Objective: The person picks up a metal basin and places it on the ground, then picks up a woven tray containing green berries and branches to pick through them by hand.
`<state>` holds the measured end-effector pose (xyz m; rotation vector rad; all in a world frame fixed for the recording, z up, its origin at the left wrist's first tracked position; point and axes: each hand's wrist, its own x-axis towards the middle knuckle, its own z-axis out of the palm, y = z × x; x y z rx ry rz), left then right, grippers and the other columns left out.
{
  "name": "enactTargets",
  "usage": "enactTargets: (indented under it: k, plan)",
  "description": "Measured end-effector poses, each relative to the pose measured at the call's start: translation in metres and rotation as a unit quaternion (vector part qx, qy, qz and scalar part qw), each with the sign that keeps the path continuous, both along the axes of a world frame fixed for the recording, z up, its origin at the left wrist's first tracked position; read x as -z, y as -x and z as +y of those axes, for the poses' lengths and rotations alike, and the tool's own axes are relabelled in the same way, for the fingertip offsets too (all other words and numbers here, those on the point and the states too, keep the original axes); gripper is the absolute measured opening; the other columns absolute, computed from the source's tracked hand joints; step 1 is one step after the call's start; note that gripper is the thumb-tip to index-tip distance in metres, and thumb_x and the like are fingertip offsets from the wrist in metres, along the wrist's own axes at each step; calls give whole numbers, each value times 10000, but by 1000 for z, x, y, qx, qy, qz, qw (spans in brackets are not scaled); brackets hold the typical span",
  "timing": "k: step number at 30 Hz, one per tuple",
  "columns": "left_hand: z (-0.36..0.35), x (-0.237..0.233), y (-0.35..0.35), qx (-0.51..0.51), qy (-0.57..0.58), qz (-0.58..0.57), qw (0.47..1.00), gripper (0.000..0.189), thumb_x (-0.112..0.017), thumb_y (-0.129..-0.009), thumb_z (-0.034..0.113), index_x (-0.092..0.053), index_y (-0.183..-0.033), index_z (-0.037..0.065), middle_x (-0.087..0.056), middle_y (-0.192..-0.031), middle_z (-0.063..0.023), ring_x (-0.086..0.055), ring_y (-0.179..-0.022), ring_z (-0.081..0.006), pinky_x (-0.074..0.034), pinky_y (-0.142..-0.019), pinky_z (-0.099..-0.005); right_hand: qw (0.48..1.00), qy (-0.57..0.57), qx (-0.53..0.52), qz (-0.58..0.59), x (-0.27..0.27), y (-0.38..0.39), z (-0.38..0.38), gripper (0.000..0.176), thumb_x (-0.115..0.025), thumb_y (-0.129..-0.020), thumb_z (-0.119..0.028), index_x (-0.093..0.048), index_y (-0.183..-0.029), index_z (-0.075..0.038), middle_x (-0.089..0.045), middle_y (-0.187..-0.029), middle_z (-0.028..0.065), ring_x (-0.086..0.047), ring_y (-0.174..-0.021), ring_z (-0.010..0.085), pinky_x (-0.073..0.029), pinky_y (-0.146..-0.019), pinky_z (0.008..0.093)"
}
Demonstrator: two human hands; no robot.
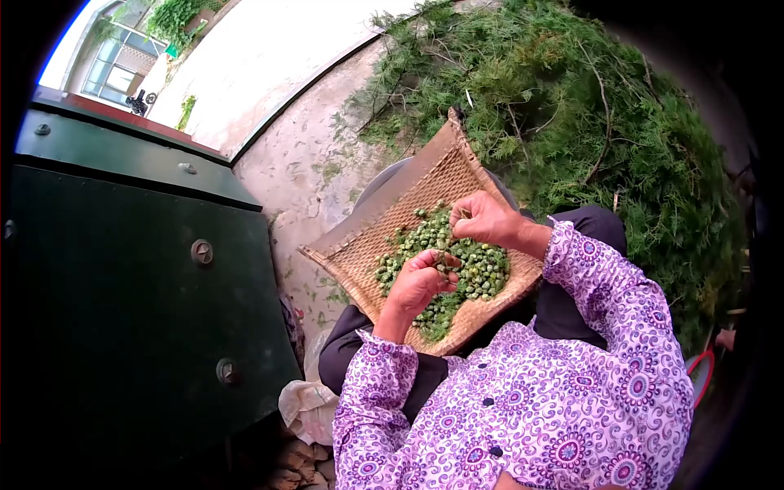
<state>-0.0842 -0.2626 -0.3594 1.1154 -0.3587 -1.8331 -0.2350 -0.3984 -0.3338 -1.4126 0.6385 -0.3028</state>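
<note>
A woven winnowing basket (377, 225) rests tilted across my lap, holding a heap of small round green cones (483, 276) mixed with bits of green leaf. Just above the heap, my left hand (420, 286) has its fingers curled round a few of the small green cones, palm partly turned up. My right hand (487, 222) hovers close beside it, further from my body, with thumb and fingers pinched together. Whatever sits in that pinch is too small to make out. The two hands are near each other but apart.
A large pile of cut evergreen branches (555, 106) lies beyond the basket and to the right. On the left stands a dark green metal gate (131, 278) with round studs. A pale cloth sack (310, 411) and some bricks (300, 464) are at its foot.
</note>
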Motion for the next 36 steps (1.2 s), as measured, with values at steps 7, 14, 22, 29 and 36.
enactTargets:
  k: [7,14,22,29,36]
  plan:
    - [-3,-2,-3,-46,83,129,987,443,-486,-743,15,-418,-1178,55,-530,-1040,-86,-568,-864,-200,-483,-738,-380,996,-80,-38,-18,3,-5,7,45,-586,-672,-57,-583,-696,-19,-540,-585,-22,-439,-501,21,-328,-430,188]
    - [0,4,0,-90,67,39,993,240,-556,-848,151,-529,-1059,41,-565,-945,-46,-553,-779,-178,-489,-666,-360,994,-92,-54,7,-1,-4,9,23,-583,-676,-60,-581,-682,-37,-488,-543,-59,-392,-460,5,-283,-393,186]
    - [1,-1,2,-106,67,10,992,145,-610,-801,75,-575,-941,55,-582,-807,-1,-570,-707,-112,-496,-559,-277,996,-70,-57,4,-2,-2,8,26,-571,-686,-66,-580,-681,-42,-470,-540,-67,-379,-467,0,-286,-401,186]
    - [2,1,-9,-138,77,73,985,86,-585,-795,61,-531,-862,62,-565,-742,-36,-556,-622,-154,-480,-588,-305,983,-175,5,-54,-3,6,-5,53,-570,-696,-21,-529,-688,-53,-472,-551,-39,-364,-409,13,-272,-351,169]
    - [0,1,13,-103,68,22,992,331,-605,-780,8,-474,-1077,70,-538,-938,-58,-560,-734,-150,-485,-632,-323,973,-223,6,-50,16,-5,7,23,-567,-722,-42,-549,-733,-35,-496,-549,-9,-403,-385,46,-300,-349,187]
